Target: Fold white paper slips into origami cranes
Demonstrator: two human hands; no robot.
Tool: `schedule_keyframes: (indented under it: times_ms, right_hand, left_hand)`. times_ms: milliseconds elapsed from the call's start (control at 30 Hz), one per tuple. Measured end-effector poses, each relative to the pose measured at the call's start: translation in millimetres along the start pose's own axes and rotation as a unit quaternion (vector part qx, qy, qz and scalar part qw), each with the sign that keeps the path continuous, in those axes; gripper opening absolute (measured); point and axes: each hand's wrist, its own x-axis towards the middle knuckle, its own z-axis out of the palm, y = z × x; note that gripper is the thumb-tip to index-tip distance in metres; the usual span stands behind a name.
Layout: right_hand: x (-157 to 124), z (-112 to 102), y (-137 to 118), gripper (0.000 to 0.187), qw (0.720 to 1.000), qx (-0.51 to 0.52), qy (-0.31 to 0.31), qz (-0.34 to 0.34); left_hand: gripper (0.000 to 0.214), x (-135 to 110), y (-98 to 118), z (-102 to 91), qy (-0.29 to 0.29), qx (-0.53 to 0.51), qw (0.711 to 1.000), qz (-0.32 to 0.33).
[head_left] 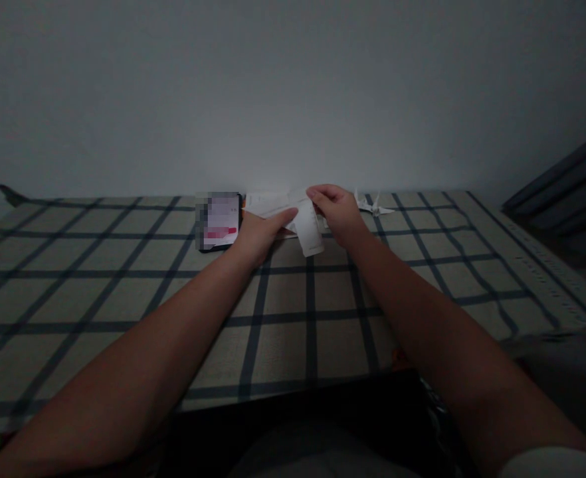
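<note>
Holding a curled, printed paper slip [309, 229] at the far middle of the surface [283, 292], over more white paper [266, 200]. Clamping it beneath the thumb with the left grip [259, 237]; pinching its upper right edge with the right grip [340, 212]. Just left of the left grip, a lit smartphone [226, 212]; just right of the right grip, a white origami crane [374, 208].
</note>
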Motion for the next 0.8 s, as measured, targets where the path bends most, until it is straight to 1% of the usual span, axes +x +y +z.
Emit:
schedule_keyframes:
  times_ms: [67, 167, 333, 467, 533, 633, 733, 800]
  right_hand:
    - [-1.7, 1.9, -2.5, 0.022, 1.000, 0.004, 0.003, 0.009]
    - [-2.7, 2.4, -5.0, 0.023, 0.999, 0.010, -0.010, 0.029]
    - [-2.1, 2.2, -7.1, 0.024, 0.999, 0.006, -0.016, 0.029]
    - [-0.7, 1.3, -8.1, 0.030, 0.999, 0.010, -0.013, 0.035]
    - [0.1, -0.6, -7.3, 0.034, 0.998, -0.003, -0.035, 0.052]
    - [0.5, -4.1, -4.7, 0.035, 0.993, -0.041, -0.080, 0.071]
    - [-0.5, -6.0, -3.0, 0.031, 0.991, -0.071, -0.091, 0.067]
    - [-1.3, -6.3, -3.2, 0.027, 0.991, -0.079, -0.089, 0.062]
  left_hand:
    - [0.048, -0.4, 0.5, -0.2, 0.000, 0.012, 1.000, 0.005]
    - [0.044, 0.6, -0.8, -1.4, 0.001, 0.032, 0.999, 0.020]
    - [0.047, 0.9, -1.7, -1.6, 0.006, 0.051, 0.999, 0.006]
    - [0.051, -0.3, 0.0, -0.3, 0.002, 0.048, 0.999, 0.002]
    - [0.050, 1.0, -0.8, -1.0, 0.011, 0.033, 0.999, 0.010]
    - [0.041, 5.0, -4.3, -4.2, 0.042, 0.021, 0.998, 0.035]
    - [0.035, 8.1, -7.7, -6.8, 0.061, 0.023, 0.996, 0.063]
    - [0.035, 8.2, -8.1, -6.7, 0.056, 0.018, 0.996, 0.062]
